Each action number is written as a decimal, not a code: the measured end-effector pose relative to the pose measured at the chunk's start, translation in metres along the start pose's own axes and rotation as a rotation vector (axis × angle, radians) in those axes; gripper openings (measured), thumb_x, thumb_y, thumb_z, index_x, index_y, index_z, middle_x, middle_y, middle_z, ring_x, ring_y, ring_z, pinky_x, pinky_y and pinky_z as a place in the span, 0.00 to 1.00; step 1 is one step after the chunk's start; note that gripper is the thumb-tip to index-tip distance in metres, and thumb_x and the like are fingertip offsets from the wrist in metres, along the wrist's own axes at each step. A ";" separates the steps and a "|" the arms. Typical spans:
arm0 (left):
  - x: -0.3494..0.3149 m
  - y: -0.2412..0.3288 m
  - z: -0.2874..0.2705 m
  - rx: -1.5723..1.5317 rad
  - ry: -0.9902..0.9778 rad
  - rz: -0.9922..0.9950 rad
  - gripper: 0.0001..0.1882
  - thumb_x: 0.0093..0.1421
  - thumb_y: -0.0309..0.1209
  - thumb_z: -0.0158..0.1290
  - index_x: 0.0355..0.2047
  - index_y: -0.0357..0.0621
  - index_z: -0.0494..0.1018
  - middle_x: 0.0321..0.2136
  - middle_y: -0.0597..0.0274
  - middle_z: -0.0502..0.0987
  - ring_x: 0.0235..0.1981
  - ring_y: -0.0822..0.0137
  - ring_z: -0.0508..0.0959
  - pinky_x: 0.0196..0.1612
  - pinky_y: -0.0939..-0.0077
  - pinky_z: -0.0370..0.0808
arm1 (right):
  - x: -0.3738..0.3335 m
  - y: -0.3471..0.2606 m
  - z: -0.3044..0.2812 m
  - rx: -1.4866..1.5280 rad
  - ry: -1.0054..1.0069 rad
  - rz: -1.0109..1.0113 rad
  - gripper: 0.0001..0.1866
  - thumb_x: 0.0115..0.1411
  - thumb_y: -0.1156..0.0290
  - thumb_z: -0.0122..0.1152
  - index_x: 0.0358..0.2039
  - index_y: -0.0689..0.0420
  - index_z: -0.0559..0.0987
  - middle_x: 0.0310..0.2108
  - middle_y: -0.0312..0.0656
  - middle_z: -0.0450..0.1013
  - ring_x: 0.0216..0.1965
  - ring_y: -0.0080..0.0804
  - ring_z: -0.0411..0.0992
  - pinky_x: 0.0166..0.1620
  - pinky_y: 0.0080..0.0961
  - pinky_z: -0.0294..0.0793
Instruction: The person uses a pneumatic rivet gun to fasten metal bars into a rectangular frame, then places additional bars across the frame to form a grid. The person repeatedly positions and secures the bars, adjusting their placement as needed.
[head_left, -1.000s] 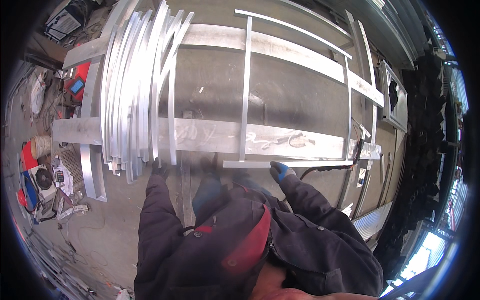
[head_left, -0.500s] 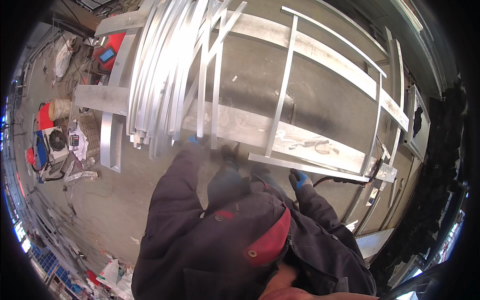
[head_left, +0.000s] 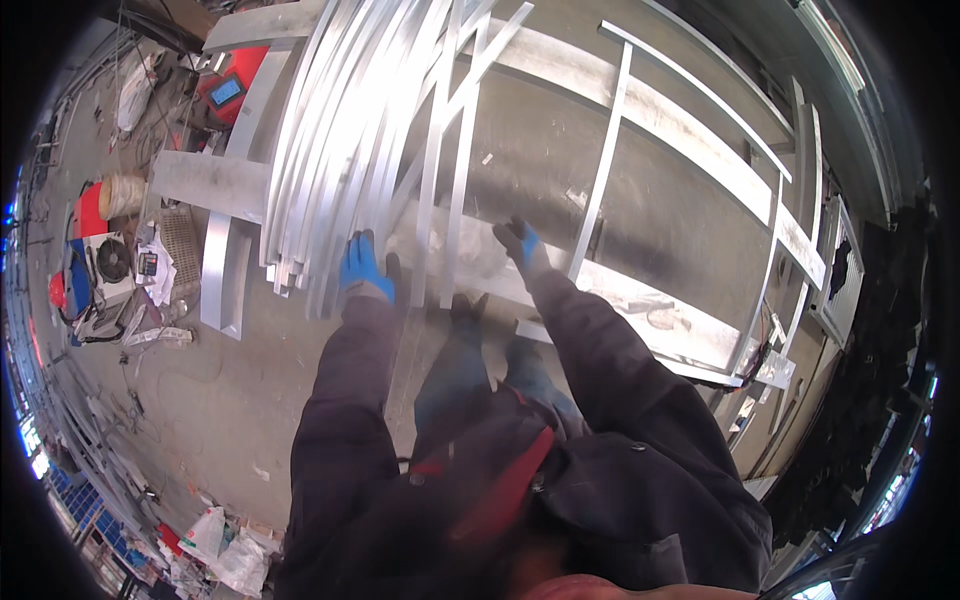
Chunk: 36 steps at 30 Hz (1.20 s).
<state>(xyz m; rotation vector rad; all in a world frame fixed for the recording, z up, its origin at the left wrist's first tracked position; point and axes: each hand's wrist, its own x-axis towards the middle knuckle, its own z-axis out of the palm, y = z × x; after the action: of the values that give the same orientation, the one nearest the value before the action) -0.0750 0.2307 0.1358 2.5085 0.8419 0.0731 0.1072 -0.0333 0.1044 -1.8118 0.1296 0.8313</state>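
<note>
My left hand (head_left: 367,268), in a blue and grey glove, lies with its fingers stretched forward at the near ends of a bundle of long silver metal bars (head_left: 330,150). Whether it touches the bars cannot be made out. My right hand (head_left: 519,243), gloved too, hovers over the flat metal beam (head_left: 630,282), fingers apart and holding nothing. Between the two hands, a few loose bars (head_left: 459,190) run lengthwise, some crossing at the far end. To the right of my right hand stands a ladder-like frame of thin bars (head_left: 604,165).
Wide flat beams (head_left: 210,185) support the bundle. On the left floor are a red box with a screen (head_left: 227,92), a machine with a round fan (head_left: 112,258) and a plastic crate (head_left: 180,250). A cable (head_left: 765,355) hangs by the frame's right end.
My right hand has moved up and left from beside the frame's near bar to above the beam. My left hand has shifted slightly forward onto the bundle's edge, fingers now visible.
</note>
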 end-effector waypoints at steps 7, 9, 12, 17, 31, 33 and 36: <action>0.001 -0.007 0.000 0.172 -0.095 0.111 0.38 0.63 0.46 0.54 0.69 0.40 0.60 0.70 0.43 0.61 0.71 0.40 0.59 0.73 0.48 0.54 | 0.151 -0.063 0.080 0.391 0.054 0.143 0.39 0.70 0.41 0.52 0.67 0.61 0.68 0.61 0.47 0.72 0.62 0.38 0.68 0.65 0.31 0.66; 0.014 -0.014 0.002 0.168 -0.018 0.120 0.38 0.64 0.47 0.53 0.69 0.39 0.60 0.70 0.44 0.60 0.71 0.41 0.58 0.73 0.49 0.54 | 0.185 -0.064 0.095 0.593 -0.188 0.212 0.37 0.71 0.41 0.50 0.66 0.61 0.69 0.60 0.46 0.72 0.62 0.35 0.68 0.66 0.30 0.66; 0.037 -0.023 0.003 0.234 0.050 0.102 0.38 0.64 0.47 0.53 0.68 0.38 0.61 0.71 0.44 0.59 0.72 0.43 0.57 0.74 0.49 0.53 | 0.232 -0.061 0.125 1.067 -1.349 0.292 0.35 0.72 0.41 0.47 0.64 0.59 0.70 0.60 0.44 0.72 0.62 0.31 0.67 0.67 0.29 0.65; 0.040 -0.020 0.011 0.263 -0.093 0.048 0.36 0.64 0.47 0.53 0.67 0.40 0.64 0.71 0.45 0.58 0.72 0.45 0.57 0.75 0.50 0.50 | 0.224 -0.071 0.171 0.904 -0.660 0.265 0.27 0.69 0.43 0.56 0.47 0.57 0.81 0.37 0.37 0.77 0.34 0.30 0.73 0.39 0.32 0.76; 0.040 -0.026 -0.009 0.302 -0.073 0.161 0.30 0.66 0.43 0.53 0.65 0.43 0.66 0.67 0.46 0.64 0.71 0.48 0.61 0.74 0.40 0.49 | 0.122 -0.101 0.120 0.579 -0.126 0.011 0.27 0.64 0.58 0.67 0.56 0.64 0.74 0.39 0.41 0.76 0.36 0.29 0.77 0.35 0.31 0.79; 0.038 -0.023 -0.010 0.291 -0.077 0.162 0.31 0.66 0.44 0.52 0.65 0.42 0.66 0.67 0.44 0.64 0.70 0.46 0.62 0.73 0.39 0.49 | 0.110 -0.106 0.099 0.544 -0.100 -0.088 0.26 0.64 0.60 0.67 0.55 0.63 0.74 0.37 0.40 0.76 0.33 0.29 0.76 0.35 0.32 0.79; 0.038 -0.017 -0.011 0.239 -0.063 0.108 0.31 0.67 0.45 0.52 0.66 0.42 0.65 0.66 0.43 0.65 0.69 0.45 0.62 0.72 0.38 0.51 | 0.089 -0.125 0.076 0.530 -0.067 -0.215 0.26 0.64 0.59 0.67 0.55 0.64 0.74 0.37 0.41 0.77 0.34 0.29 0.77 0.36 0.33 0.79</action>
<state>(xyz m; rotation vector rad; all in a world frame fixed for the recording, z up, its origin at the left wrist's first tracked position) -0.0556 0.2691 0.1332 2.7628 0.7269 -0.0744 0.1954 0.1099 0.1372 -1.2727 0.0983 0.6301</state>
